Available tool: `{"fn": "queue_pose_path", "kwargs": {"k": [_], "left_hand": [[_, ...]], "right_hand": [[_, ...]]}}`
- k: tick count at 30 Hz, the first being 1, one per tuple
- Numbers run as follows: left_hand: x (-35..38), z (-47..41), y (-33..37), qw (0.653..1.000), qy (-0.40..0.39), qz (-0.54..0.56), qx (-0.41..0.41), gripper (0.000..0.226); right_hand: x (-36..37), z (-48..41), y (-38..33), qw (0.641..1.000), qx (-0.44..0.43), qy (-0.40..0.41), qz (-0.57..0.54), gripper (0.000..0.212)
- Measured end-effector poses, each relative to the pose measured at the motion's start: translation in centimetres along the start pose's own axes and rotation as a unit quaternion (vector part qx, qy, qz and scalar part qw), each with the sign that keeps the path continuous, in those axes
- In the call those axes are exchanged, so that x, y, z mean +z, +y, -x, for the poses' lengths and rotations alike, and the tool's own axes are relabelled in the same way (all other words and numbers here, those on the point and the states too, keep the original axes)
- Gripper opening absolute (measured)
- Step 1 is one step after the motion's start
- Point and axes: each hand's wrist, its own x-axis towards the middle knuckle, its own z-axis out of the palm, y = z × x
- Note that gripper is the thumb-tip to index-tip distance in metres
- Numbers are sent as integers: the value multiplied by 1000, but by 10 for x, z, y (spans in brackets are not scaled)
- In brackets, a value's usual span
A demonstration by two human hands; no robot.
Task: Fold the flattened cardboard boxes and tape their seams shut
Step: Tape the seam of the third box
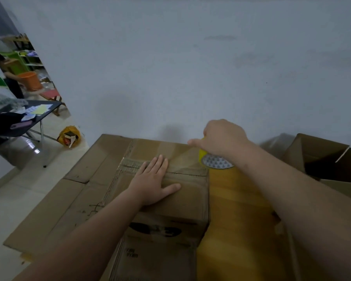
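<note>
Left hand [153, 179] presses flat on the folded cardboard box [178, 201] while the right hand [223, 138] grips a yellow tape roll [215, 161] near the seam's end. Flattened cardboard [59, 199] alongside is not yet folded.

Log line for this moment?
step: taping seam | left hand: flat on box, over seam | right hand: grips tape roll at box's right edge | strip: stretched from roll toward left hand
</note>
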Motion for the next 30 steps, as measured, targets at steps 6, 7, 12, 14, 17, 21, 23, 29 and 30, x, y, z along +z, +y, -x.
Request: {"fn": "queue_pose_path", "kwargs": {"k": [6, 7, 12, 14, 17, 21, 23, 29, 30], "left_hand": [[2, 0, 0, 1000, 6, -1, 0, 132], [2, 0, 0, 1000, 5, -2, -1, 131], [1, 0, 3, 1000, -4, 1, -1, 122], [0, 0, 3, 1000, -11, -3, -7, 114], [-5, 0, 13, 1000, -17, -20, -14, 92], [5, -4, 69, 997, -17, -19, 67, 80], [6, -8, 71, 996, -24, -9, 84, 76], [-6, 13, -15, 999, -13, 1, -38, 77], [-5, 15, -19, 998, -10, 3, -55, 76]], "right_hand": [[55, 20, 48, 991, 68, -110, 40, 65], [63, 21, 51, 990, 71, -119, 33, 68], [83, 17, 60, 982, 82, -171, 18, 76], [84, 14, 62, 979, 84, -185, 10, 76], [83, 11, 63, 976, 92, -196, 22, 75], [87, 12, 63, 974, 110, -197, 13, 74], [91, 14, 64, 973, 123, -196, 1, 75], [93, 16, 61, 968, 138, -209, -26, 82], [95, 17, 61, 969, 138, -205, -24, 86]]}}
